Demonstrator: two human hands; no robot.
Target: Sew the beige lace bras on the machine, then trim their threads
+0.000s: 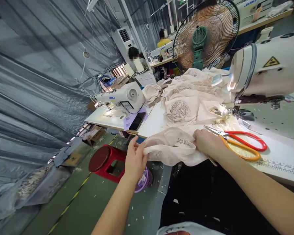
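A pale pink garment piece [166,143] with lace-like parts and a smooth band hangs over the table's front edge between my hands. My left hand [135,157] grips its left end, thumb and fingers closed on the cloth. At the other end, my right hand [207,141] pinches the fabric, its fingertips partly hidden in the folds. More pale pink garments [186,101] lie heaped just behind. Scissors [245,142] with red and orange handles rest on the table beside my right wrist, blades toward the cloth.
A sewing machine head [267,68] stands at the right, another sewing machine [122,99] at the left. Near that one lies a black phone [137,121] on purple paper. A large fan [205,36] stands behind. Below are a red stool [107,161] and a purple basket [147,182]. Two people sit farther back.
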